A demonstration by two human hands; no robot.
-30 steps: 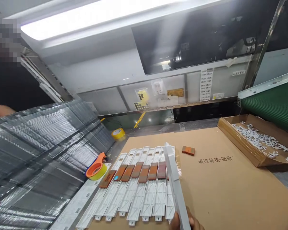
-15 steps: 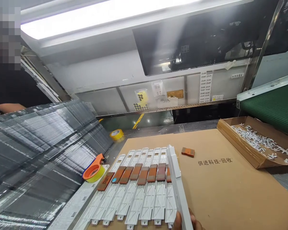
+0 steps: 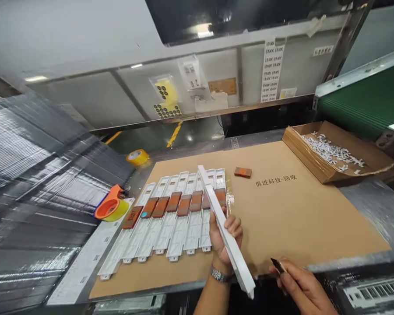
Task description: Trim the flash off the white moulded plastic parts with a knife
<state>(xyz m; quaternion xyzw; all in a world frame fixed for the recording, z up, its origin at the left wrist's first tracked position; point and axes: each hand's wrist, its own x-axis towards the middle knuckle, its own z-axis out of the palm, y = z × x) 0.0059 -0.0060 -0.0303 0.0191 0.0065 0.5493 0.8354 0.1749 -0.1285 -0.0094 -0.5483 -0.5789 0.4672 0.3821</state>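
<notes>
My left hand (image 3: 221, 245), with a metal watch at the wrist, is closed around the middle of a long white plastic strip (image 3: 234, 251). The strip is tilted, its far end over the row. My right hand (image 3: 300, 282) grips a small knife (image 3: 277, 265), its dark pointed blade sticking out and its handle mostly hidden in the fingers. The knife and strip are apart. On the cardboard, left of my left hand, several similar white strips (image 3: 175, 238) lie side by side. Brown-orange blocks (image 3: 184, 205) rest across their middles.
One loose block (image 3: 243, 172) lies on the cardboard sheet (image 3: 302, 214). An open carton (image 3: 307, 164) at right holds small white pieces. A tape dispenser (image 3: 113, 205) and a yellow tape roll (image 3: 137, 157) sit at left beside plastic-wrapped stacks (image 3: 36, 175). A green conveyor (image 3: 357, 98) borders the right.
The view has tipped down and both forearms have come into sight. The held strip has been raised off the row and tilted. My right hand with the knife has appeared at lower right.
</notes>
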